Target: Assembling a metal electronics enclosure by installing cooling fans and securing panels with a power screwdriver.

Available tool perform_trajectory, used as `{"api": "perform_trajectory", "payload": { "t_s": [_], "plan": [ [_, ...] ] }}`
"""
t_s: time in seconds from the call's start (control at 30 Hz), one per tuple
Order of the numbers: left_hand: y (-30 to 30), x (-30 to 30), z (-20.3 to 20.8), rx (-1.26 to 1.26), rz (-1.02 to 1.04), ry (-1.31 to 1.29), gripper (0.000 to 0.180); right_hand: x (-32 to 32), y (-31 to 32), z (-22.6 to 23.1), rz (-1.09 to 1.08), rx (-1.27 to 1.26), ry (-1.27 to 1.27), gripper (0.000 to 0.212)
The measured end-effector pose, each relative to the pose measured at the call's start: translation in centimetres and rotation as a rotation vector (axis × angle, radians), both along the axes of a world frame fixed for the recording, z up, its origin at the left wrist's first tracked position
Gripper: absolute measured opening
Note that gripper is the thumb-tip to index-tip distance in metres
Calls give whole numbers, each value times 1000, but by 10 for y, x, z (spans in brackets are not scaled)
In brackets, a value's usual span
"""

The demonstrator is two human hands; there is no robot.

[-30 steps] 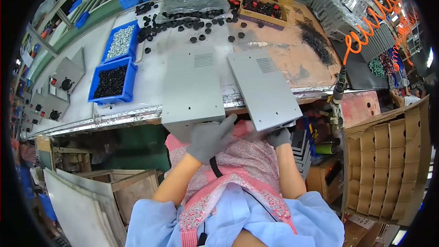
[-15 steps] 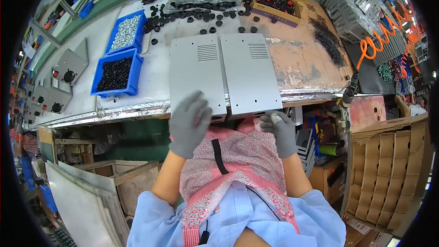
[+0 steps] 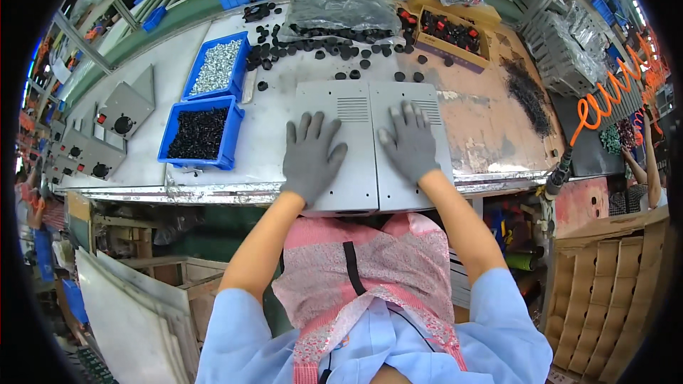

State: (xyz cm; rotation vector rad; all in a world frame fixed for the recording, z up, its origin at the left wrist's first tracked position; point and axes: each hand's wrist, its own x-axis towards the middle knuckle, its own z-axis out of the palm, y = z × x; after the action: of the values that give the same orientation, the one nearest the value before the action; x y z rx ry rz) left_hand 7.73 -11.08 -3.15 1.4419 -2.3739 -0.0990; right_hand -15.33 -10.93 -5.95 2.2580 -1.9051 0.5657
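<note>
Two grey metal panels with vent slots lie side by side at the front edge of the bench, their long edges close together. My left hand (image 3: 311,153), in a grey glove, rests flat with spread fingers on the left panel (image 3: 348,171). On the right panel (image 3: 398,188) lies my right hand (image 3: 410,141), also gloved, palm down and fingers stretched out. Neither hand grips anything. The hands cover part of both panels, including some of the right one's slots.
Left of the panels stand a blue bin of black screws (image 3: 200,133) and a blue bin of silver parts (image 3: 217,64). Black caps are scattered behind, near a plastic bag (image 3: 341,3) and a box of switches (image 3: 455,35). An orange coiled hose (image 3: 605,99) holds a driver at right.
Both hands have moved forward from the bench's front edge onto the panels and lie flat there. The narrow gap between the panels has closed up.
</note>
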Motion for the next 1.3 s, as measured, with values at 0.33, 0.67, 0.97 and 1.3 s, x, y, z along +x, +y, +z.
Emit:
{"api": "perform_trajectory", "payload": {
  "t_s": [0.33,0.67,0.97,1.3],
  "plan": [
    [-148,-36,-6,81,382,10,80,-17,-138,23,-596,282,-135,86],
    [-187,-72,4,63,280,78,70,-12,-183,17,-375,287,-270,79],
    [-202,-93,-7,79,276,206,43,9,-187,15,-176,246,-369,61],
    [-208,-98,-7,564,104,1047,48,4,-202,11,65,388,-1844,36]
  ]
}}
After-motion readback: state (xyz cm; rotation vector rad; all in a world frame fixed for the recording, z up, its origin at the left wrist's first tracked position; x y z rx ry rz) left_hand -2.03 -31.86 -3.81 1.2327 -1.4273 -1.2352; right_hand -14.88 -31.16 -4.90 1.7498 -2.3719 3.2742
